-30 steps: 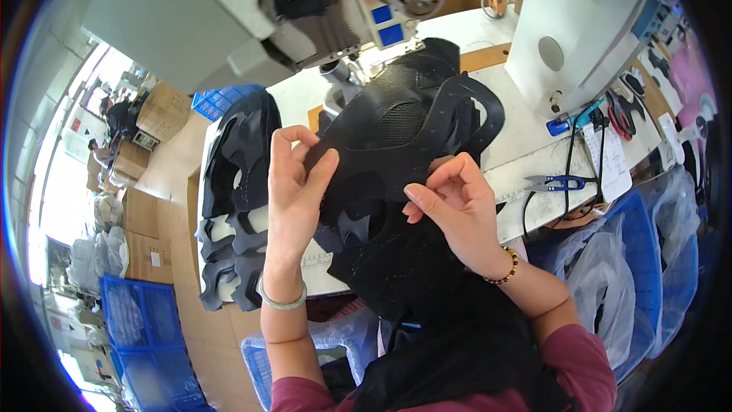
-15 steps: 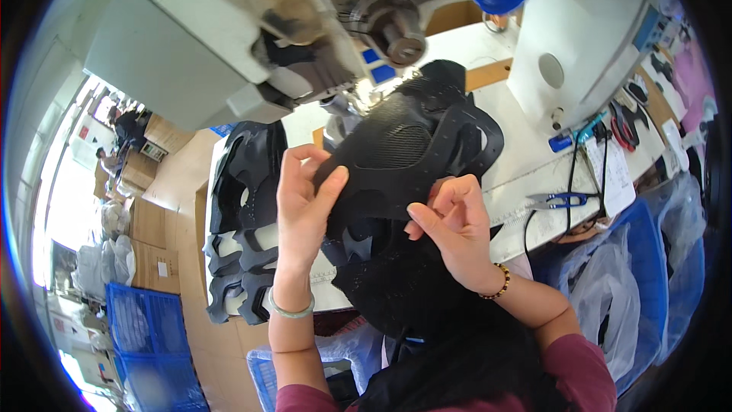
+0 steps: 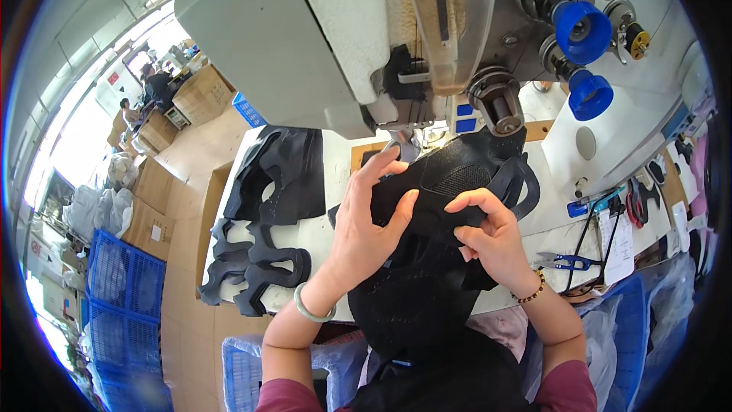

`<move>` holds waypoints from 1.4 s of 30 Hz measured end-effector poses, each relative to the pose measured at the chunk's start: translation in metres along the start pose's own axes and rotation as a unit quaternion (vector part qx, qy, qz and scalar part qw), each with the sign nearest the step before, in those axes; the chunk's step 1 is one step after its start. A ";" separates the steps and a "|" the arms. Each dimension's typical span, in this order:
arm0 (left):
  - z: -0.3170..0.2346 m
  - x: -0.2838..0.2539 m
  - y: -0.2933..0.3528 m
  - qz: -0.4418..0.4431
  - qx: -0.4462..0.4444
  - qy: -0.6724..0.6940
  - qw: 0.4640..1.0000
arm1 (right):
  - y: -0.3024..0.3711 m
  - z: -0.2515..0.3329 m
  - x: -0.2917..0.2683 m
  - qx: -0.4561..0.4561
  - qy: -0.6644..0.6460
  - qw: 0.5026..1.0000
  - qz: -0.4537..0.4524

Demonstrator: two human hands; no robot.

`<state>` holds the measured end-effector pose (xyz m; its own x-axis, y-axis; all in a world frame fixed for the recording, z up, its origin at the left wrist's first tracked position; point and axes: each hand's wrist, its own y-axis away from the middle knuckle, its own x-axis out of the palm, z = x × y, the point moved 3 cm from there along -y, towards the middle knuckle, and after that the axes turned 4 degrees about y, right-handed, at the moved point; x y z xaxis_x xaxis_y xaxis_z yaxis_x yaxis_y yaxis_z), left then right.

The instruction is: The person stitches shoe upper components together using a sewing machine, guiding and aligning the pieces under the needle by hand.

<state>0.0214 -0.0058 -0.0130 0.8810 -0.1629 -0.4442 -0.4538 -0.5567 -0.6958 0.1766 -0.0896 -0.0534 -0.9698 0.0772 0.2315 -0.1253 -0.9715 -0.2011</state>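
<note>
A black shoe upper (image 3: 457, 175) with a mesh panel and a curved, looped edge lies under the head of a grey-white sewing machine (image 3: 267, 46). My left hand (image 3: 370, 221) rests over the upper's near left part, thumb and fingers spread apart. On its right, the thumb and bent fingers of my right hand (image 3: 492, 240) close on the near edge of the same upper. Part of that grip is hidden by the fingers. Black material (image 3: 412, 297) hangs below my hands toward my lap. The machine's needle area is partly hidden.
Stacked black cut pieces (image 3: 282, 175) and grey-black curved pieces (image 3: 278, 263) lie left on the white table. Blue-handled snips (image 3: 568, 262), red-handled scissors (image 3: 634, 204) and a paper sheet (image 3: 616, 244) lie right. Plastic-lined blue crates (image 3: 629, 328) stand below; cartons (image 3: 145, 221) stand left.
The whole view has shifted, showing more of the machine. My left hand has gone from pinching the upper's edge to lying spread over it. My right hand stays at the near edge.
</note>
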 end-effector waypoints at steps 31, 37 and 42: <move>-0.011 0.019 -0.013 -0.072 0.085 -0.134 0.985 | -0.032 0.016 -0.024 0.061 -0.044 0.997 -0.008; -0.009 0.024 -0.012 -0.066 0.130 -0.167 0.975 | -0.045 0.007 -0.033 0.006 -0.061 0.998 -0.021; -0.009 0.021 -0.014 -0.061 0.115 -0.143 0.981 | -0.040 0.024 -0.027 0.060 0.067 0.996 -0.025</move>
<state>0.0477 -0.0085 -0.0081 0.8723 0.1465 -0.4664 -0.3938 -0.3548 -0.8480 0.2128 -0.0584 -0.0284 -0.9831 0.1476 0.1080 -0.1561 -0.9849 -0.0754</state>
